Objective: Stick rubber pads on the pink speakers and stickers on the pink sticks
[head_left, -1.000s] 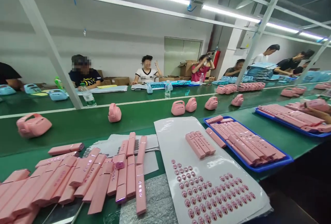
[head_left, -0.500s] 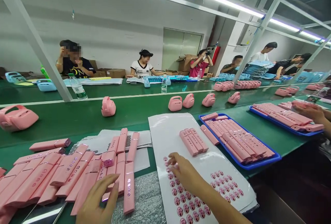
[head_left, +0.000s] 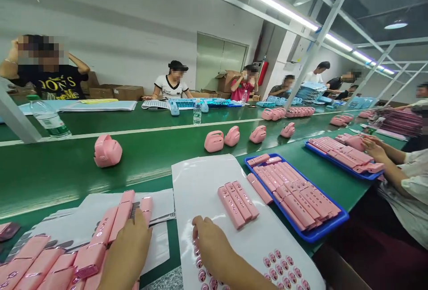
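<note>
My left hand (head_left: 127, 250) lies at the bottom of the view against a row of glossy pink bars (head_left: 100, 232), its fingers up among them. Whether it grips one, I cannot tell. These bars rest on white paper sheets (head_left: 160, 205) on the green bench. My right hand (head_left: 210, 245) sits on a large white sheet (head_left: 207, 178), fingertips at rows of small round pink face stickers (head_left: 277, 265). Anything between those fingers is hidden. Beyond that hand, a few pink bars (head_left: 238, 205) lie side by side on the sheet.
A blue tray (head_left: 294, 196) of pink bars stands to the right, and a co-worker's hands (head_left: 371, 147) work at a second blue tray (head_left: 341, 160). Pink handled devices (head_left: 214, 141) stand on a green conveyor belt (head_left: 133, 165). Seated people and cardboard boxes lie beyond.
The view has turned right, shifting everything left. Both hands, absent a second ago, are now in view, lower than half a second ago, with my right hand covering more of the stickers.
</note>
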Motion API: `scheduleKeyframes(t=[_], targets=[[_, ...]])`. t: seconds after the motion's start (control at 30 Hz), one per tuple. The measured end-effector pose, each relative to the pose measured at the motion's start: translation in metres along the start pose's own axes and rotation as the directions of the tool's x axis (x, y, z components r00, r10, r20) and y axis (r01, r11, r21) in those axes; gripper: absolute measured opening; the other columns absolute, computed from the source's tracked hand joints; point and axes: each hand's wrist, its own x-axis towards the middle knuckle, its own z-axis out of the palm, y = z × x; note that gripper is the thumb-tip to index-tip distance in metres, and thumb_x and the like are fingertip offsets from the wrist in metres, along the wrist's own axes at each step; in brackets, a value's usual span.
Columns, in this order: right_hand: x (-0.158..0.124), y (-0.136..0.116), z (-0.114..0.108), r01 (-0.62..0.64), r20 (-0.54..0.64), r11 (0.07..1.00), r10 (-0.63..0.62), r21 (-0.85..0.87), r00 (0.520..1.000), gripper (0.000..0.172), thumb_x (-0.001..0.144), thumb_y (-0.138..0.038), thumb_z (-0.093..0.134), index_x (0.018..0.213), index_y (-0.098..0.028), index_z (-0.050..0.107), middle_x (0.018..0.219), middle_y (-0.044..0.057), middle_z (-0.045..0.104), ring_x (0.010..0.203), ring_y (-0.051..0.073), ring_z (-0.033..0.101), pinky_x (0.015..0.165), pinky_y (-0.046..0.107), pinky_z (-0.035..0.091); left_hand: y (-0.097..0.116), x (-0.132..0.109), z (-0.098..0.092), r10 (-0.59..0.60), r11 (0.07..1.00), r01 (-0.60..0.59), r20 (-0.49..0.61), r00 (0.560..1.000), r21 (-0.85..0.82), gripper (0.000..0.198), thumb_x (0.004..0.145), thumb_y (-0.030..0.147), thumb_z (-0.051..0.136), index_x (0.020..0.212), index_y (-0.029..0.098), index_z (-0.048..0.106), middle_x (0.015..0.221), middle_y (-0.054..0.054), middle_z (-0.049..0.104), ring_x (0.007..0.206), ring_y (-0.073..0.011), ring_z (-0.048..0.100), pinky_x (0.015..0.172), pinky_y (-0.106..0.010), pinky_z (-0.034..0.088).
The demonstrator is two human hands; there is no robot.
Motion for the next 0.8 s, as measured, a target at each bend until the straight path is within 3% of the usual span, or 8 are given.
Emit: scheduleKeyframes(t=[0.1, 0.17, 0.3, 0.37, 0.47, 0.57, 0.7, 0.8], targets=[[0.006, 0.003, -0.001, -0.023, 0.037, 0.993, 0.018, 0.113, 0.999, 0.046, 0.065, 0.003, 0.049, 0.104, -0.019, 0.05, 0.089, 0.003, 0.063, 0.065, 0.015, 0.057, 0.05, 0.022, 0.029, -0.005, -0.002, -0.007, -0.028, 0.996, 0.028, 0.002, 1.0, -0.089, 0.045, 0.086, 0.014, 0.023, 0.128, 0.005, 0.039, 0.105, -0.021, 0.058, 0.095, -0.0326, 0.058, 0.078, -0.044, 0.043], [0.009, 0.006, 0.0, -0.045, 0.038, 0.978, 0.038, 0.202, 0.999, 0.042, 0.068, 0.0, 0.049, 0.104, -0.021, 0.045, 0.084, 0.0, 0.062, 0.063, 0.014, 0.056, 0.05, 0.022, 0.031, -0.008, -0.014, -0.013, -0.066, 0.927, 0.077, 0.043, 0.997, -0.366, 0.048, 0.089, 0.03, 0.03, 0.132, 0.009, 0.033, 0.118, -0.02, 0.053, 0.105, -0.0315, 0.055, 0.083, -0.043, 0.044], [0.012, 0.008, 0.0, -0.07, 0.01, 0.929, 0.072, 0.363, 0.997, 0.037, 0.069, -0.003, 0.049, 0.099, -0.022, 0.039, 0.074, -0.003, 0.061, 0.063, 0.014, 0.054, 0.054, 0.023, 0.035, -0.003, -0.058, -0.02, 0.005, 0.24, 0.254, 0.263, 0.965, -0.937, 0.063, 0.079, 0.043, 0.057, 0.132, 0.022, 0.032, 0.108, -0.01, 0.06, 0.09, -0.0239, 0.062, 0.079, -0.036, 0.049], [0.011, 0.007, -0.005, -0.076, 0.01, 0.895, 0.08, 0.439, 0.997, 0.034, 0.07, -0.006, 0.05, 0.097, -0.022, 0.037, 0.072, -0.004, 0.06, 0.062, 0.014, 0.053, 0.055, 0.024, 0.037, 0.003, -0.078, -0.017, 0.074, -0.091, 0.381, 0.375, 0.924, -0.92, 0.059, 0.075, 0.036, 0.064, 0.126, 0.021, 0.038, 0.086, -0.005, 0.065, 0.074, -0.019, 0.062, 0.067, -0.03, 0.05], [0.005, 0.004, -0.02, -0.088, 0.025, 0.831, 0.089, 0.549, 0.996, 0.031, 0.075, -0.015, 0.053, 0.096, -0.024, 0.032, 0.074, -0.004, 0.06, 0.067, 0.015, 0.057, 0.06, 0.026, 0.042, 0.012, -0.094, -0.002, 0.277, -0.408, 0.515, 0.436, 0.856, -0.754, 0.029, 0.076, 0.038, 0.065, 0.093, 0.015, 0.059, 0.063, -0.001, 0.059, 0.049, -0.0093, 0.051, 0.045, -0.019, 0.04], [-0.009, -0.007, -0.038, -0.094, 0.03, 0.708, 0.103, 0.7, 0.994, 0.031, 0.079, -0.026, 0.057, 0.097, -0.025, 0.031, 0.077, -0.006, 0.059, 0.077, 0.014, 0.06, 0.073, 0.029, 0.045, 0.018, -0.103, 0.014, 0.416, -0.479, 0.565, 0.392, 0.82, -0.672, 0.041, 0.078, 0.049, 0.061, 0.062, 0.012, 0.057, 0.05, 0.002, 0.05, 0.037, -0.0032, 0.039, 0.037, -0.014, 0.03], [-0.035, -0.03, -0.049, -0.08, 0.024, 0.473, 0.123, 0.877, 0.992, 0.038, 0.077, -0.028, 0.066, 0.096, -0.026, 0.033, 0.074, -0.007, 0.059, 0.071, 0.012, 0.056, 0.065, 0.024, 0.043, 0.029, -0.115, 0.026, 0.375, -0.45, 0.601, 0.471, 0.799, -0.661, 0.046, 0.074, 0.058, 0.061, 0.08, 0.013, 0.063, 0.058, -0.002, 0.059, 0.042, -0.0065, 0.049, 0.041, -0.016, 0.036], [-0.05, -0.044, -0.043, -0.079, 0.016, 0.458, 0.141, 0.886, 0.99, 0.036, 0.077, -0.026, 0.065, 0.096, -0.026, 0.034, 0.076, -0.006, 0.06, 0.067, 0.012, 0.054, 0.059, 0.022, 0.042, 0.038, -0.122, 0.031, 0.337, -0.419, 0.626, 0.528, 0.779, -0.657, 0.046, 0.072, 0.058, 0.062, 0.082, 0.014, 0.061, 0.063, -0.003, 0.061, 0.047, -0.0103, 0.054, 0.044, -0.019, 0.04]])
